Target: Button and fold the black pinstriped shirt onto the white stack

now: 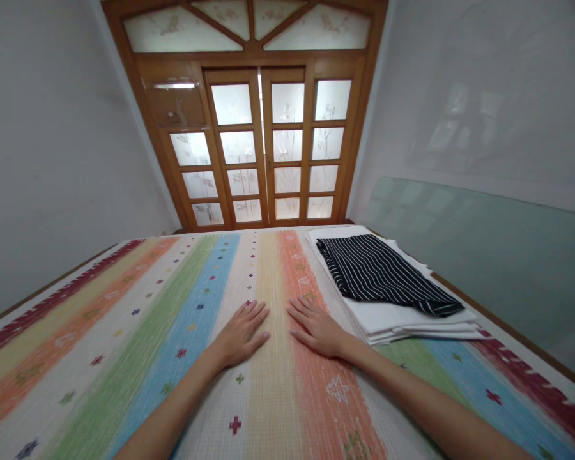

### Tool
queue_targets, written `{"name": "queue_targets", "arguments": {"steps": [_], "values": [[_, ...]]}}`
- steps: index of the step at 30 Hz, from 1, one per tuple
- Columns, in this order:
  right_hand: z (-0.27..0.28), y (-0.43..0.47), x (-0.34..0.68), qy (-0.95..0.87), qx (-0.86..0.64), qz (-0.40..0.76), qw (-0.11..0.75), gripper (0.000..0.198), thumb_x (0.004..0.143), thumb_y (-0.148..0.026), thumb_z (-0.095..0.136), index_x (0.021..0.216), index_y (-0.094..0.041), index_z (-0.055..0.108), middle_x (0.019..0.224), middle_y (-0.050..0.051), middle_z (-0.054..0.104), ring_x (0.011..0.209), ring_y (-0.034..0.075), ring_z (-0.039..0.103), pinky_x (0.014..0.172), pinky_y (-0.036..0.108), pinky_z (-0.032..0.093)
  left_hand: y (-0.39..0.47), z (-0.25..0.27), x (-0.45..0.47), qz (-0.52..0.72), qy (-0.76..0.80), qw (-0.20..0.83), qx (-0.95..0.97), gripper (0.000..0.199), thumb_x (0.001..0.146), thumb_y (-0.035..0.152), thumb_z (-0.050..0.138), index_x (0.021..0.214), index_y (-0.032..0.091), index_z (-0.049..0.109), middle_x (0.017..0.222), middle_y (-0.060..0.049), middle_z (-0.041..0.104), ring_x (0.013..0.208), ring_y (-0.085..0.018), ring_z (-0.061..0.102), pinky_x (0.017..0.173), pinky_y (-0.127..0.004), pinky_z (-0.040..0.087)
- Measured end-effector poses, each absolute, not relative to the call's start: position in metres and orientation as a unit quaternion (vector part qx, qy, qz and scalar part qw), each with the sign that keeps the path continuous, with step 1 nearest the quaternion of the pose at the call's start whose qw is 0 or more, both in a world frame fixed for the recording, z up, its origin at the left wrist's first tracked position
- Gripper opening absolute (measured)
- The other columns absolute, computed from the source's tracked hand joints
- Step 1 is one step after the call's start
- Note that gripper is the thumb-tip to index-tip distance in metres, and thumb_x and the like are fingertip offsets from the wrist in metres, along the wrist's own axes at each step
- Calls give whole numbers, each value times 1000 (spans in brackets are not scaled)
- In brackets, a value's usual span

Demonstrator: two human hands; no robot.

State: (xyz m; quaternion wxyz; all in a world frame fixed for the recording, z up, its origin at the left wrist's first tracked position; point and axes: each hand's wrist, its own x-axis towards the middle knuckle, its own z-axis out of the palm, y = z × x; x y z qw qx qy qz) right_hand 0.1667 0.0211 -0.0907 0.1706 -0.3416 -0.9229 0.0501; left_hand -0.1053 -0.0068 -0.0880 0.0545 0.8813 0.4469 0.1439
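Observation:
Both palms rest flat on a striped, multicoloured bed sheet (273, 409). My left hand (242, 334) lies on the pale and yellow stripes, its fingers stretched out and the thumb apart. On the orange stripe, my right hand (316, 328) is likewise spread, holding nothing. A short gap of yellow stripe separates the two hands. To the right of my right hand sits a folded black garment with white stripes (383, 271). It lies on a stack of folded white cloth (383, 322).
Beyond the bed's far edge stand wooden sliding doors (263, 147) with frosted panes. A grey wall (52, 140) rises on the left. Along the right side, a pale green panel (489, 249) leans or is fixed against the white wall (517, 96).

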Motion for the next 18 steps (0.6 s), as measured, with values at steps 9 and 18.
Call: {"name": "queue_targets", "arguments": {"steps": [9, 18], "values": [[-89, 19, 167, -923, -344, 36, 167, 56, 96, -44, 41, 142, -13, 45, 147, 15, 41, 138, 31, 33, 113, 50, 28, -8, -86, -104, 139, 453, 49, 879, 58, 95, 51, 36, 146, 25, 34, 153, -7, 33, 143, -24, 25, 117, -47, 20], [-88, 19, 166, -925, -345, 35, 158, 56, 96, -43, 41, 141, -10, 45, 148, 16, 39, 138, 31, 33, 114, 50, 26, -8, -85, -103, 135, 457, 51, 877, 59, 95, 53, 36, 146, 22, 36, 153, -9, 33, 143, -25, 25, 117, -47, 19]]}}
